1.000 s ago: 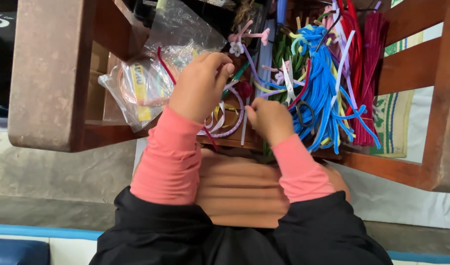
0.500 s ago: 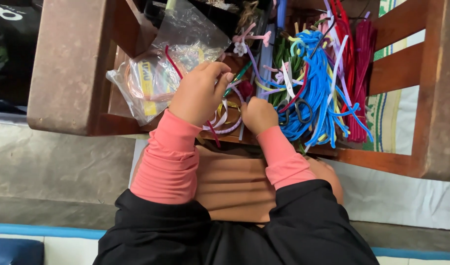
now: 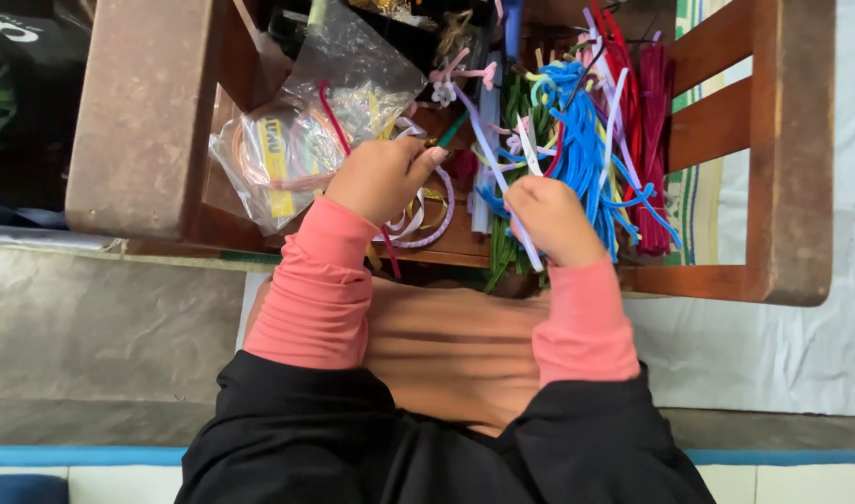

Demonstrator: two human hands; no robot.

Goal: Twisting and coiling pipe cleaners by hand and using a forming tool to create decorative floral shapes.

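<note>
Two hands work over a wooden chair seat (image 3: pixel 147 121) strewn with pipe cleaners. The left hand (image 3: pixel 381 177) pinches a green stem (image 3: pixel 449 133); the right hand (image 3: pixel 551 217) is closed around a white pipe cleaner (image 3: pixel 502 191) beside the blue bundle (image 3: pixel 581 149). Joining or twisting seems underway, which calls for keeping both grips firm.

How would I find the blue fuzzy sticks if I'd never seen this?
Look at the wooden chair seat, just past the right hand. The blue sticks lie in a loose tangle between green sticks and dark red sticks; they are the only bright blue bunch.
</note>
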